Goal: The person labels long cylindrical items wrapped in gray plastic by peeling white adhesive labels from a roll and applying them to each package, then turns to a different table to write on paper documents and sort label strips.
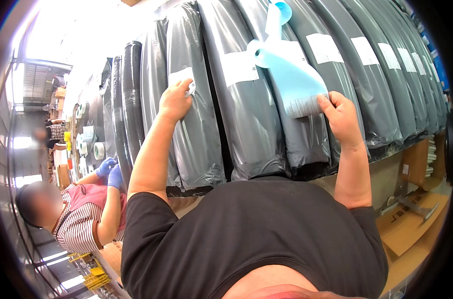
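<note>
A row of long grey plastic-wrapped packages (pixel 246 119) lies side by side across the work surface, most with a white label near the middle. My left hand (pixel 175 101) is closed, its fingertips pinching the edge of a white label (pixel 180 75) against one package on the left. My right hand (pixel 342 117) grips the lower corner of a light-blue strip of label backing (pixel 295 79) between thumb and fingers. That strip curls into rolls at its far end and drapes over the packages; its near end carries small dark print.
At the left a co-worker (pixel 89 214) in blue gloves touches dark wrapped packages (pixel 131 94). Tape rolls (pixel 98 150) stand beyond those gloves. On the lower right lie a flattened cardboard box (pixel 411 224) and an upright carton (pixel 415 162).
</note>
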`<control>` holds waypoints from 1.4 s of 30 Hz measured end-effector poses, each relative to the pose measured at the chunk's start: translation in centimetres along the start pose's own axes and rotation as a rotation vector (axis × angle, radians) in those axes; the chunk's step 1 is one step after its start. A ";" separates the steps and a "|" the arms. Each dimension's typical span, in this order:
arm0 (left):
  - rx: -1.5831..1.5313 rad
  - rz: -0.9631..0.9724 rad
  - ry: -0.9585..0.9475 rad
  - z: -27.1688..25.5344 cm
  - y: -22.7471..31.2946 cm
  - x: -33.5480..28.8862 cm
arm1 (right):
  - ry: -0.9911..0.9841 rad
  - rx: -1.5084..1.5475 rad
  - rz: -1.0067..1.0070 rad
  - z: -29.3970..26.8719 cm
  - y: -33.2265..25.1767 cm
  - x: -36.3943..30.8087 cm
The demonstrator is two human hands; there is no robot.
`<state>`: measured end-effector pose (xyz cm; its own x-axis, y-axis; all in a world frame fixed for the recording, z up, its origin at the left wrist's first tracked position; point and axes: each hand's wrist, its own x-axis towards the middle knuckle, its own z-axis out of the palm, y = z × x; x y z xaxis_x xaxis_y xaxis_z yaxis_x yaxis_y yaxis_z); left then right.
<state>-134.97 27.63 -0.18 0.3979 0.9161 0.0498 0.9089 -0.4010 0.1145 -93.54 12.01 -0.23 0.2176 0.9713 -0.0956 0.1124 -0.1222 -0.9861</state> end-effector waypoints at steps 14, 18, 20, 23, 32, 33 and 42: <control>0.206 -0.079 0.081 2.8 1.0 -0.2 | 0.259 -0.753 -0.763 7.4 -3.2 0.7; -0.021 -0.210 0.167 3.4 0.4 -0.5 | -0.279 -0.419 -0.527 16.7 -4.1 3.1; -0.149 -0.264 0.189 3.0 0.4 -0.5 | -0.360 -0.273 -0.350 21.4 -2.8 6.4; -0.213 -0.259 0.288 3.6 -0.9 -0.6 | -0.392 -0.348 -0.141 27.0 -1.7 9.7; -0.308 -0.224 0.166 1.6 -1.3 -0.5 | -0.379 -0.199 0.255 30.9 0.7 9.7; -0.294 -0.220 0.136 1.4 -1.1 -0.5 | -0.370 -0.220 0.234 31.0 0.8 9.6; -0.173 -0.079 0.243 3.0 -1.5 -0.9 | -0.466 -0.336 0.251 31.8 0.8 9.5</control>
<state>-136.36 27.42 -3.37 0.2660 0.9261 0.2675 0.8931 -0.3412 0.2933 -122.17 27.59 -6.28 -0.1602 0.8823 -0.4425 0.4283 -0.3418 -0.8365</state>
